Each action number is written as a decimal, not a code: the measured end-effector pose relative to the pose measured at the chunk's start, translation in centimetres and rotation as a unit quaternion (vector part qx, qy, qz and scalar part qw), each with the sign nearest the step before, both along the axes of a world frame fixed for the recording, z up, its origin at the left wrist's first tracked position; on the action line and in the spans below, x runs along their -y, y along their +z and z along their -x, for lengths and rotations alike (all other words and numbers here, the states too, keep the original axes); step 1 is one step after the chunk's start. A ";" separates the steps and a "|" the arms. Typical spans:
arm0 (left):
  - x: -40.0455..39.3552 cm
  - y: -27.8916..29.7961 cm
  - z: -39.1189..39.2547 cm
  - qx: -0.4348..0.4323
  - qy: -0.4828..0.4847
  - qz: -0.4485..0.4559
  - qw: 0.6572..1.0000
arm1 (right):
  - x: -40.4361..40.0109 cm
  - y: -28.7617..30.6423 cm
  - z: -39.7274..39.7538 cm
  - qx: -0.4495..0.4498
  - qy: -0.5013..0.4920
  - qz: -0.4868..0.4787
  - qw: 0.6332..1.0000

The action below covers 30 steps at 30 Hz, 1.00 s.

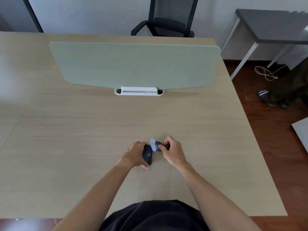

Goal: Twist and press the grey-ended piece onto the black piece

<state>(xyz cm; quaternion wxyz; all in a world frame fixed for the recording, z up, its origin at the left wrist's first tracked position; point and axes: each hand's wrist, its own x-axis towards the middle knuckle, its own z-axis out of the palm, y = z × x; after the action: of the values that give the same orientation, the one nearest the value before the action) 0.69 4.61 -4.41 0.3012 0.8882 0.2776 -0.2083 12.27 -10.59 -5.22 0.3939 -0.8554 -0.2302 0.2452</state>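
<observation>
My left hand (136,154) grips a dark oval object (147,155), shaped like a computer mouse, on the wooden table (83,130). Just right of it, my right hand (173,151) pinches a small dark piece (158,145) with a pale blurred part (152,144) beside it. The two hands sit close together, almost touching, near the table's front middle. What the small piece is cannot be made out.
A pale green divider panel (135,64) stands across the table's far half, with a white holder (139,91) at its foot. A black chair (166,22) is behind. At the right are a grey side table (273,25), a cable (266,72) and dark shoes (266,97) on the floor.
</observation>
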 end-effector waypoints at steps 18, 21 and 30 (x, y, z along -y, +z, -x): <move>0.0 0.1 -0.9 0.011 0.036 0.029 0.999 | -1.2 1.4 -0.2 0.054 0.110 -0.006 0.992; -0.1 -0.1 -0.9 0.019 0.057 0.017 0.998 | -1.9 1.4 0.1 0.066 0.143 0.068 0.985; 0.1 -1.1 0.9 0.078 0.101 -0.039 0.991 | -1.8 1.5 0.0 0.017 0.028 -0.026 0.999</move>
<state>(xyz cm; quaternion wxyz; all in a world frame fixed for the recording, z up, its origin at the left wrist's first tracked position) -0.21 4.47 -5.54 0.3064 0.8801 0.3498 -0.0958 12.23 -8.79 -3.75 0.4051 -0.8421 -0.2668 0.2356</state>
